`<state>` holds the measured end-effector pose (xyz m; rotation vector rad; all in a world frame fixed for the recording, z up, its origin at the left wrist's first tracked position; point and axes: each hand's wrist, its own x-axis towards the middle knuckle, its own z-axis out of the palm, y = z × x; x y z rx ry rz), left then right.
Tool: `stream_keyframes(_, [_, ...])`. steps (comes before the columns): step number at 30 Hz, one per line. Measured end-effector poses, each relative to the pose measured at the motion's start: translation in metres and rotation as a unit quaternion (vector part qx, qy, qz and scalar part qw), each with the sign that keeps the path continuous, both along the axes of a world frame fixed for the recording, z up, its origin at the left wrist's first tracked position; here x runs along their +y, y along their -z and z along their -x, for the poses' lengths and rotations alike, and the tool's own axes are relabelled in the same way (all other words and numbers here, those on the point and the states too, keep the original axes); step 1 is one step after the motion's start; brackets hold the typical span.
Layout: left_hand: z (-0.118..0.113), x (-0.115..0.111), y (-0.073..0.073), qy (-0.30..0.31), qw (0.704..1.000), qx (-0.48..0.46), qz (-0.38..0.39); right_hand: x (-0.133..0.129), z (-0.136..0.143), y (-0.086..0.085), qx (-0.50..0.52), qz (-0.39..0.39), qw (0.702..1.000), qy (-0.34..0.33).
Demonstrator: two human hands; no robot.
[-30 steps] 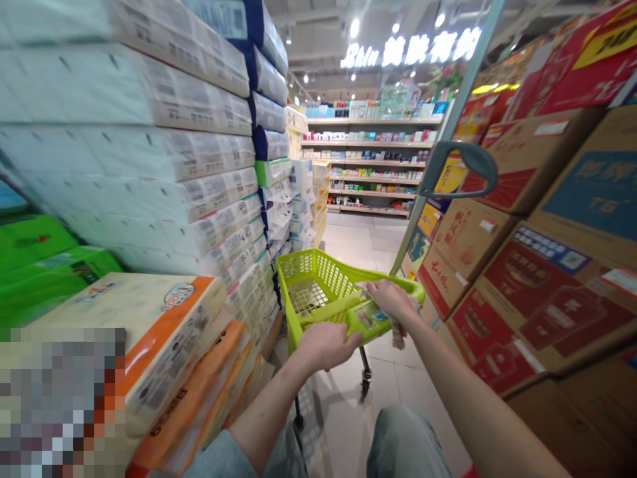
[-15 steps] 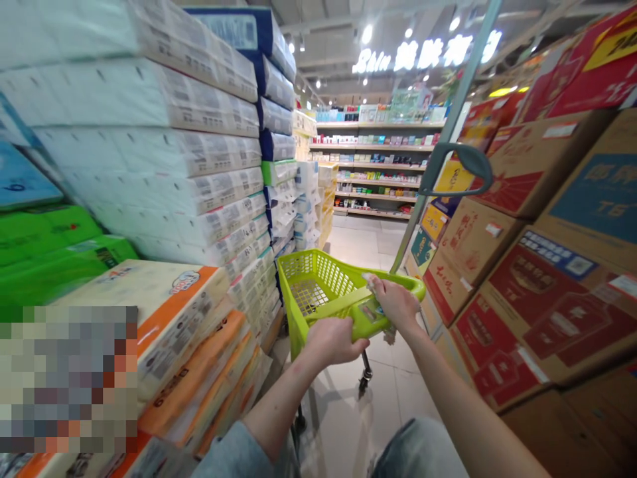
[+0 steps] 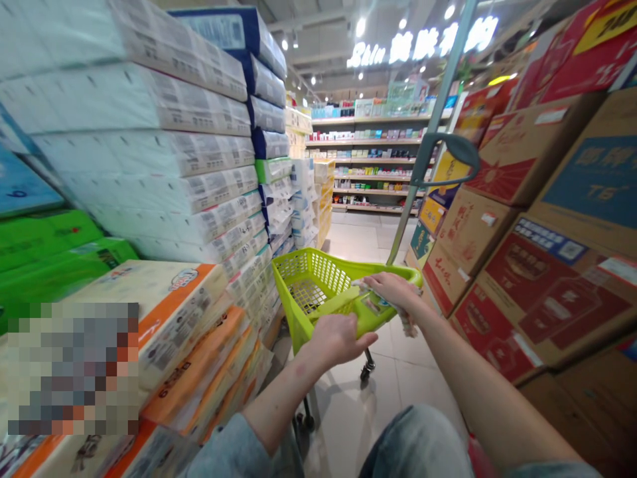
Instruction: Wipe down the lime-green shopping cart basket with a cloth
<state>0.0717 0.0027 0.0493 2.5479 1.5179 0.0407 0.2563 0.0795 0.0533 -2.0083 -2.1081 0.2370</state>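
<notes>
A lime-green shopping cart [image 3: 311, 255] with a lattice basket stands in front of me, its handle end toward me. My left hand [image 3: 338, 340] is closed on the near left corner of that handle end, thumb pointing right. On the green handle panel lies my right hand [image 3: 391, 290], bent over a pale cloth [image 3: 409, 324]. The cloth shows beyond the fingertips and hangs down at the right below the wrist. The fingers' undersides are hidden. A grey pole [image 3: 432, 126] with a loop-shaped grey handle [image 3: 460, 156] rises behind the cart's right side.
Tall stacks of wrapped tissue packs [image 3: 209, 153] stand close on the left, with orange-striped packs [image 3: 189, 372] nearer me. Cardboard cartons [image 3: 537, 279] are piled on the right. Tiled floor [image 3: 358, 239] leads to stocked shelves [image 3: 373, 141]. My bent knee [image 3: 423, 438] is below the cart.
My right hand has shifted slightly and lies flatter over the handle panel. The cloth's hanging end has moved right. My left hand keeps its place on the cart; the view has turned slightly.
</notes>
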Motion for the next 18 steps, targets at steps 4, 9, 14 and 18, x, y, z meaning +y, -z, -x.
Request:
stream_keyframes(4, [0.018,0.013,0.0,-0.003,1.0,-0.009,0.003,0.0,0.004,-0.003,-0.024,0.006,1.0,0.012])
stream_keyframes(9, [0.026,0.022,0.005,-0.021,1.0,-0.013,0.013,-0.018,0.013,0.006,-0.027,-0.114,0.993,0.0])
stream_keyframes(14, [0.017,0.02,0.007,-0.06,0.998,-0.005,0.002,-0.045,0.031,0.032,0.084,-0.31,0.947,-0.005])
stream_keyframes(18, [0.009,0.016,0.006,-0.079,0.997,-0.015,0.007,-0.065,0.052,0.049,0.141,-0.406,0.903,0.004])
